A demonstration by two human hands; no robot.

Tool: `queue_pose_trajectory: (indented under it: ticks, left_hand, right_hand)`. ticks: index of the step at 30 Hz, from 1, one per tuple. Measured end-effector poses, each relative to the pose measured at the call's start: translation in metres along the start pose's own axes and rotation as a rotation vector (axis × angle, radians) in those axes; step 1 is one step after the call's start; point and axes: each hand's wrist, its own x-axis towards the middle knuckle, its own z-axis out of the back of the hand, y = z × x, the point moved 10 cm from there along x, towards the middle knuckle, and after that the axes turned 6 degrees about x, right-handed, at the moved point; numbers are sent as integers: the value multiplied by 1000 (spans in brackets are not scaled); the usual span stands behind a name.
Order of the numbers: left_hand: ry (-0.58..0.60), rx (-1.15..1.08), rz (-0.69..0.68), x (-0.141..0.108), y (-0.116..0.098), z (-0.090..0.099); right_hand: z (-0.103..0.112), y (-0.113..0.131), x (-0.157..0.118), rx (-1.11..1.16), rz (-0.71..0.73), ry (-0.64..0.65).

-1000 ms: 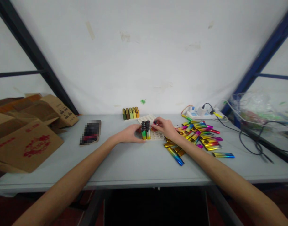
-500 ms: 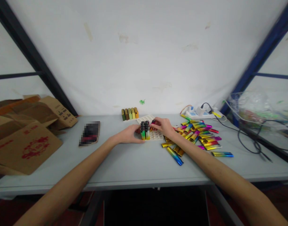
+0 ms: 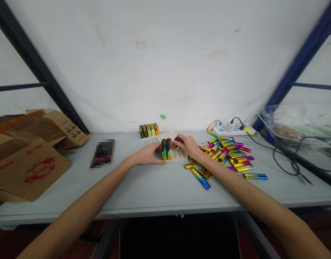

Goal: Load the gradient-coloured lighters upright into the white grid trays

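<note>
Black-topped lighters [image 3: 166, 151] with shiny multicoloured bodies stand upright in rows at the left end of a white tray with round holes [image 3: 180, 155]. My left hand [image 3: 149, 154] is wrapped round that end, thumb along the front and fingers behind, gripping the tray. Over the tray, just right of the standing rows, my right hand [image 3: 188, 145] pinches a reddish lighter [image 3: 177, 139] near its dark top. The fingers hide part of its body, and I cannot tell whether its base sits in a hole.
Loose metallic lighters or sleeves [image 3: 222, 151] lie heaped on the right. Behind stand yellow and green lighters [image 3: 149, 130] beside another white tray [image 3: 166, 136]. Cardboard boxes [image 3: 32, 162] and a pixelated dark item [image 3: 102, 154] are left; a power strip [image 3: 230, 128] and cables [image 3: 286, 171] are right.
Both hands hold nearly the same place. The reddish lighter in my right hand has shifted very slightly; nothing has been let go.
</note>
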Motion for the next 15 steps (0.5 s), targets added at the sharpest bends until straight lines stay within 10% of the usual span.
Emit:
queue_pose_trajectory:
  ticks: [15]
  left_hand:
    - [-2,13,-11,0,4,-2]
  right_hand:
    - [-37,-1,1,77,112,210]
